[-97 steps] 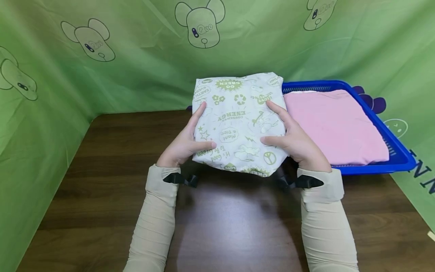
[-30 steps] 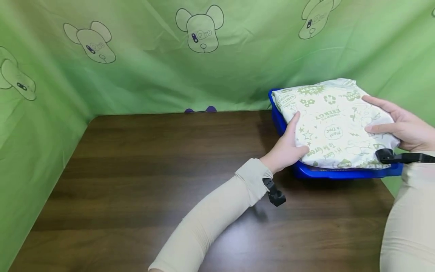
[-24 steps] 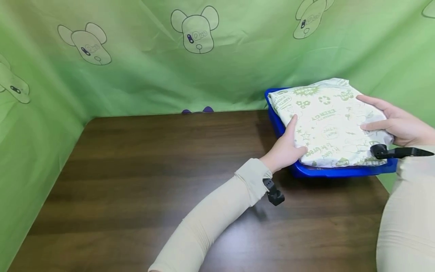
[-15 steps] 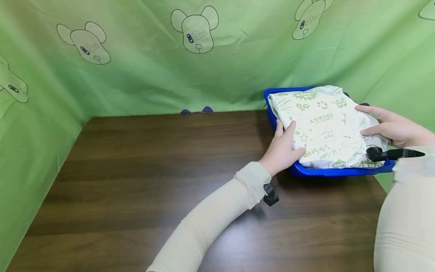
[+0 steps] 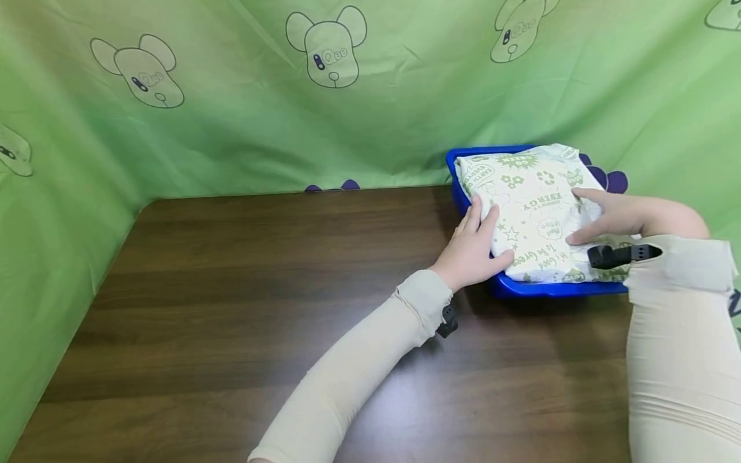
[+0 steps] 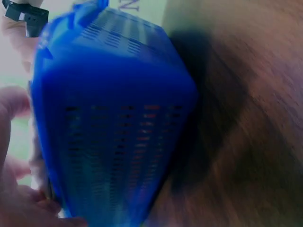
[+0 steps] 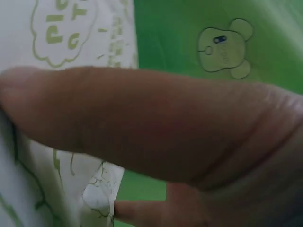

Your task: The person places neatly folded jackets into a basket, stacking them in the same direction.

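Observation:
A folded white cloth [image 5: 529, 206] with green print lies in the blue plastic basket [image 5: 556, 290], covering most of its opening. My left hand [image 5: 466, 254] rests at the basket's left rim, fingers stretched along the cloth's left edge with the thumb on top. On the cloth's right part lies my right hand [image 5: 628, 215], thumb and forefinger spread and fairly straight. In the right wrist view the thumb [image 7: 118, 118] touches the printed fabric [image 7: 23, 28], which shows a crease below it. The pink cloth seen earlier is hidden in the head view.
The basket stands at the back right of the brown wooden table [image 5: 231, 308]. Its slotted side wall [image 6: 118, 132] fills much of the left wrist view. A green curtain [image 5: 405, 116] with printed bear heads closes off the back and sides.
Both hands carried the white cloth rightward onto the basket and it settled lower. Since then my right hand has slid left over the cloth, and my left fingers have spread along its edge.

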Demonstrator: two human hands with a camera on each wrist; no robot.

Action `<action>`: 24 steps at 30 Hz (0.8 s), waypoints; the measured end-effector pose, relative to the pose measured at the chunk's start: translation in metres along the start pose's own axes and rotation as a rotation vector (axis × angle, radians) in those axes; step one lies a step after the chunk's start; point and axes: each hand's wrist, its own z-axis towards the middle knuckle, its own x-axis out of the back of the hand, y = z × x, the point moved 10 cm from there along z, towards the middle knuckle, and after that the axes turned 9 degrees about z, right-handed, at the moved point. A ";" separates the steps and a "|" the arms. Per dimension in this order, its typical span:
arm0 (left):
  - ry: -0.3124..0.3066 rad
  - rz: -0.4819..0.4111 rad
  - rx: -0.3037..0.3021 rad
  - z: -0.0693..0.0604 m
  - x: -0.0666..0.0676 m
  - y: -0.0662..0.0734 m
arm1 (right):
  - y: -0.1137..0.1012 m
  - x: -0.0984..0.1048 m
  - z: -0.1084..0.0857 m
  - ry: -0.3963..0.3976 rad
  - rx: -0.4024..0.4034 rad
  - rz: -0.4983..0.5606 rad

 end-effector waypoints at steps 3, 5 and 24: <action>-0.029 0.102 0.004 0.002 -0.005 -0.001 | 0.011 -0.012 0.004 -0.052 -0.040 0.088; -0.050 0.178 0.017 0.002 -0.008 -0.001 | 0.019 -0.018 0.005 -0.077 -0.059 0.115; -0.059 0.262 0.000 -0.002 -0.010 -0.010 | 0.022 -0.031 0.014 -0.078 0.007 0.167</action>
